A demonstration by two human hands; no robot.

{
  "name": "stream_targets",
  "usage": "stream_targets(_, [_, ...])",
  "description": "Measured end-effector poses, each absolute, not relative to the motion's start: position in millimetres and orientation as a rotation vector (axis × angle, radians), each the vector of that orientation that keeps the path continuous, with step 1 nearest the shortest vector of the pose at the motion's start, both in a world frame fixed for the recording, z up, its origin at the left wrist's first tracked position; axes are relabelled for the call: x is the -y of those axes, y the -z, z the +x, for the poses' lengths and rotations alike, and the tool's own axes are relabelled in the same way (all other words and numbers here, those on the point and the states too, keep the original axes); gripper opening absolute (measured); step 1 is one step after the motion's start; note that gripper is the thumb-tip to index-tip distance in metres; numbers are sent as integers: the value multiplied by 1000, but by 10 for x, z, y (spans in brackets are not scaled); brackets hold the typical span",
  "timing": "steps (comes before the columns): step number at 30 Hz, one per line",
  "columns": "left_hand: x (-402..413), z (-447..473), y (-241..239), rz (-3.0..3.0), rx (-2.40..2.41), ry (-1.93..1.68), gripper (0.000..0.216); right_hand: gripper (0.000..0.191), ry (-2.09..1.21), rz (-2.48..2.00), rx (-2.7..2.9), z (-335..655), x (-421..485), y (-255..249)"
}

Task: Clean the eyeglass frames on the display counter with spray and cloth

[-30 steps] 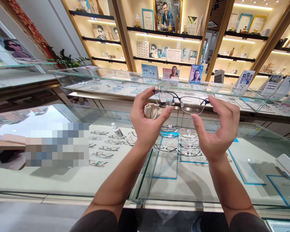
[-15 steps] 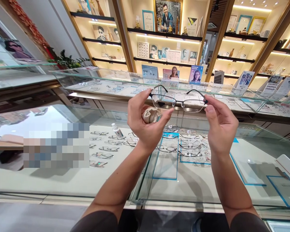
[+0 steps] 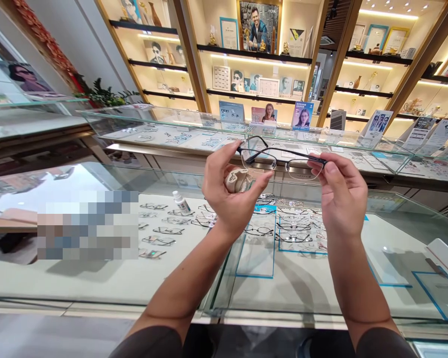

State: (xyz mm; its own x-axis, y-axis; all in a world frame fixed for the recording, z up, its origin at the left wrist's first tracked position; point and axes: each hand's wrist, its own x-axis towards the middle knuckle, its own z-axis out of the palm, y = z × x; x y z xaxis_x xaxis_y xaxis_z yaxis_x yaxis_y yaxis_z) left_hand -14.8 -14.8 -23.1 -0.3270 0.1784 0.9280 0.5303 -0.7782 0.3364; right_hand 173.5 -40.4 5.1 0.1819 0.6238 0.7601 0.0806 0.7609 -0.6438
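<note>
Toward the left of the glass-topped bench point(image 3: 97, 283), a white bottle point(image 3: 181, 203) is being stood near rows of display frames point(image 3: 159, 240), which are being set out spread apart, probably so that each can be seen separately. Above the bench's far edge, a crumpled cloth point(image 3: 237, 180) is being tucked into the palm of the left hand point(image 3: 233, 191), presumably so that index finger and thumb are being left free. Beside it, a pair of dark-templed eyeglasses point(image 3: 283, 150) is being suspended between both hands, clear of the bench. Its left end is being grasped by the left grip, though the thumb's exact contact cannot be told. Its right end is being pinched by the grip of the right hand point(image 3: 341, 191), seemingly to spare the lenses from being touched. Near the bench's right front corner, a blue-edged card point(image 3: 438, 288) is being displayed.
</note>
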Motion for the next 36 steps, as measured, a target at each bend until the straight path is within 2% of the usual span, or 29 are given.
stream_targets(14, [242,-92,198,-1695,949,2193,59,29,-438,-631,1401,1778,377,-20])
stream_targets(21, [249,-124,196,-1786,916,2256,65,21,-419,-595,1317,1718,385,-51])
stream_targets(30, [251,-147,259,-1697,876,2341,67,22,-545,-604,1284,1747,341,-17])
stream_targets(36, [291,-94,230,-1597,831,2423,65,21,-782,-650,1268,1713,361,-43])
